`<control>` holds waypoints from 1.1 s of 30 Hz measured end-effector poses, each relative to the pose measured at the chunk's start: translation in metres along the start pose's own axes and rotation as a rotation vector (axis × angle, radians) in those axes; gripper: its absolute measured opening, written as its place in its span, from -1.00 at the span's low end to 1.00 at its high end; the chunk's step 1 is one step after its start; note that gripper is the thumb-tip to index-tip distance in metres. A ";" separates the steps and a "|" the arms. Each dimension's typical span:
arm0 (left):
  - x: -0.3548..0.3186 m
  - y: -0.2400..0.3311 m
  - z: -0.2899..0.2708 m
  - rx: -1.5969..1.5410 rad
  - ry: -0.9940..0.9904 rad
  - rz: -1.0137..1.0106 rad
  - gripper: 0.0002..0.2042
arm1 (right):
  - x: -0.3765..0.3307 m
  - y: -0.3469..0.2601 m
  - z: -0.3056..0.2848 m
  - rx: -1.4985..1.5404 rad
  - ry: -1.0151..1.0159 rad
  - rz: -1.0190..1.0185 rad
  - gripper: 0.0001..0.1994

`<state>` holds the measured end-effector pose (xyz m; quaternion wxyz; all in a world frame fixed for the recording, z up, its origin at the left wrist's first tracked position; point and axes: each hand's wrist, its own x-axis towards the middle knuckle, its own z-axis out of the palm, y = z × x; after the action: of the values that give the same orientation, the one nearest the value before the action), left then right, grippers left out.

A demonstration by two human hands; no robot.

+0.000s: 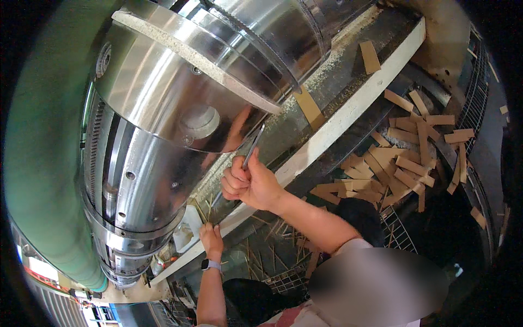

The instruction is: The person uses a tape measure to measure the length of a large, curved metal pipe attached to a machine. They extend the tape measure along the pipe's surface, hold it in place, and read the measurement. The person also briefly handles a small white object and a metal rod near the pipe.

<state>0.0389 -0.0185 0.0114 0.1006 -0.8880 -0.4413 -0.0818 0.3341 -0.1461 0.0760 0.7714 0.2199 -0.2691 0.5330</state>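
My right hand (250,182) is closed in a fist around a slim metal tool (254,144) whose flat tip points up toward a big polished steel cylinder (158,109). Its lower end shows below the fist, and I cannot make out its exact kind. Lower left, my left hand (210,240), with a watch on the wrist, has its fingers bent at the edge of a pale beam (348,122). Beside those fingertips sits a white container (185,231). Thin yellowish sticks (206,210) stand near it; whether the left fingers grip one is hidden.
A tan flat strip (309,109) leans by the cylinder, and another piece (370,58) lies on the dusty ledge. Many tan strips (400,163) are heaped at right below the beam. Thin sticks litter the floor grating (289,280). A green curved body (49,136) runs along the left.
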 end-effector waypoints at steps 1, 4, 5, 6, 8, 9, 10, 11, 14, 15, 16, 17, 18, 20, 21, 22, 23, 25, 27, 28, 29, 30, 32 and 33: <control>0.001 -0.001 0.000 -0.004 -0.006 -0.003 -0.81 | 0.000 -0.001 0.000 -0.013 0.009 0.020 -0.44; 0.001 -0.003 0.003 -0.062 0.037 0.027 -0.82 | -0.004 -0.007 -0.003 -0.073 0.056 0.063 -0.43; 0.003 -0.006 0.004 -0.055 0.029 0.041 -0.83 | -0.004 -0.008 -0.002 -0.093 0.069 0.063 -0.42; 0.004 -0.011 0.007 -0.047 0.019 0.055 -0.83 | -0.006 -0.009 -0.002 -0.111 0.085 0.064 -0.41; 0.006 -0.012 0.009 -0.055 0.038 0.093 -0.84 | -0.028 -0.037 -0.006 -0.206 0.225 0.273 -0.40; -0.001 -0.010 0.012 -0.052 0.080 0.068 -0.84 | -0.047 -0.063 -0.017 -0.396 0.273 0.395 -0.42; -0.013 -0.010 0.015 -0.052 0.109 0.034 -0.84 | -0.051 -0.088 0.002 -1.299 0.618 0.409 -0.46; -0.018 -0.008 0.014 -0.044 0.140 0.027 -0.84 | -0.061 -0.119 -0.005 -1.721 0.442 0.160 -0.52; -0.006 0.004 0.006 -0.133 0.133 0.095 -0.84 | -0.038 -0.191 0.031 -2.333 0.250 0.106 -0.67; -0.006 0.004 0.002 -0.161 0.146 0.109 -0.84 | -0.028 -0.195 0.044 -2.511 0.264 -0.092 -0.68; -0.006 -0.001 0.006 -0.129 0.138 0.105 -0.83 | -0.022 -0.199 0.045 -2.657 0.198 -0.303 -0.69; -0.002 0.002 0.002 -0.114 0.139 0.101 -0.82 | -0.019 -0.203 0.047 -2.791 0.132 -0.542 -0.70; -0.002 0.003 0.002 -0.104 0.134 0.088 -0.81 | -0.018 -0.197 0.045 -2.790 0.154 -0.606 -0.71; -0.002 0.002 0.002 -0.104 0.157 0.091 -0.79 | -0.021 -0.182 0.040 -2.787 0.189 -0.744 -0.73; -0.005 -0.003 0.004 -0.115 0.177 0.099 -0.78 | -0.023 -0.171 0.040 -2.764 0.186 -0.617 -0.74; -0.007 -0.006 0.007 -0.125 0.198 0.109 -0.77 | -0.024 -0.161 0.044 -2.728 0.162 -0.612 -0.74; -0.007 -0.004 0.005 -0.133 0.182 0.108 -0.76 | -0.024 -0.153 0.047 -2.692 0.138 -0.608 -0.75; -0.005 0.000 -0.003 -0.147 0.152 0.112 -0.74 | -0.024 -0.155 0.048 -2.729 0.146 -0.598 -0.75; 0.001 0.005 -0.014 -0.148 0.040 0.109 -0.73 | -0.022 -0.170 0.044 -2.775 0.177 -0.640 -0.76; 0.005 0.005 -0.019 -0.147 -0.017 0.111 -0.72 | -0.025 -0.174 0.049 -2.697 0.209 -0.639 -0.82; 0.002 0.000 -0.022 -0.158 -0.036 0.107 -0.71 | -0.023 -0.163 0.052 -2.456 0.244 -0.652 -0.84; 0.002 -0.002 -0.021 -0.176 -0.062 0.114 -0.71 | -0.025 -0.152 0.058 -2.226 0.285 -0.650 -0.85; 0.000 -0.011 -0.011 -0.170 -0.052 0.153 -0.75 | -0.030 -0.137 0.070 -2.142 0.219 -0.613 -0.82; 0.002 0.010 -0.022 -0.139 0.018 0.197 -0.77 | -0.033 -0.135 0.076 -2.314 0.234 -0.565 -0.76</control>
<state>0.0467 -0.0280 0.0317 0.0502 -0.9311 -0.3442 -0.1100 0.4379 -0.2628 0.1052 0.6215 -0.6033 -0.4594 -0.1970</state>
